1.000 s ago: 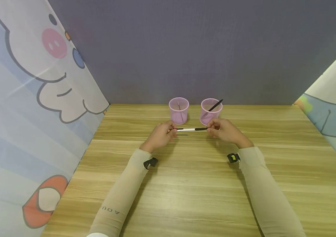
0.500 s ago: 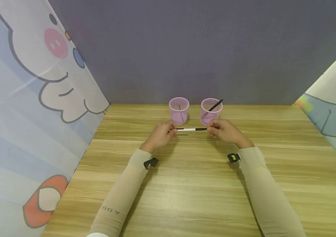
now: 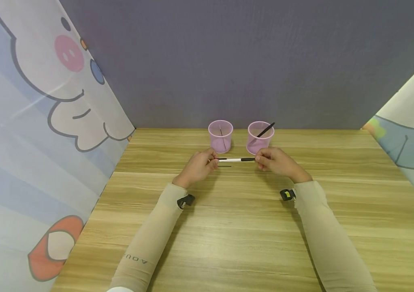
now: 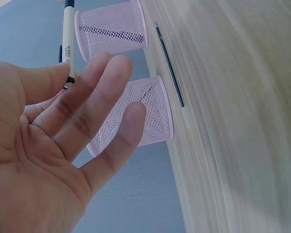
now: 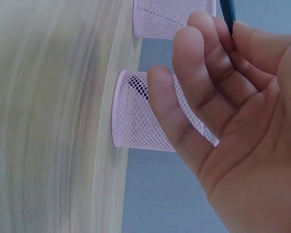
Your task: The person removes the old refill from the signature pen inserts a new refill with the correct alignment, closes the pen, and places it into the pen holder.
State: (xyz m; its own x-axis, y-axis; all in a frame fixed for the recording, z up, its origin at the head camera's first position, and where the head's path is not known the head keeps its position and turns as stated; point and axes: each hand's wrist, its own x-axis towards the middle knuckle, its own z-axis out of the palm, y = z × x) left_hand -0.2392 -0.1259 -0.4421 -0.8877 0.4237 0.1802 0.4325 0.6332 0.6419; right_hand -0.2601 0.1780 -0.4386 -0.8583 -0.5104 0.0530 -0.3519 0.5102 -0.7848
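Note:
A white pen [image 3: 230, 160] with black ends is stretched level between my two hands, above the table. My left hand [image 3: 197, 165] pinches its left end between thumb and index finger; the other fingers are spread loosely in the left wrist view. At the opposite end, my right hand [image 3: 277, 162] pinches the black part [image 5: 227, 13] with thumb and fingertip. A thin dark pen refill [image 4: 170, 68] with a pale end lies on the table just below the pen. The pen's very tips are hidden by the fingers.
Two pink mesh cups stand behind the hands near the grey back wall. The left cup [image 3: 214, 140] holds a thin refill-like stick; the right cup [image 3: 253, 145] holds a black pen-like item [image 3: 266, 129] leaning out. The wooden table [image 3: 236, 235] extends toward the person.

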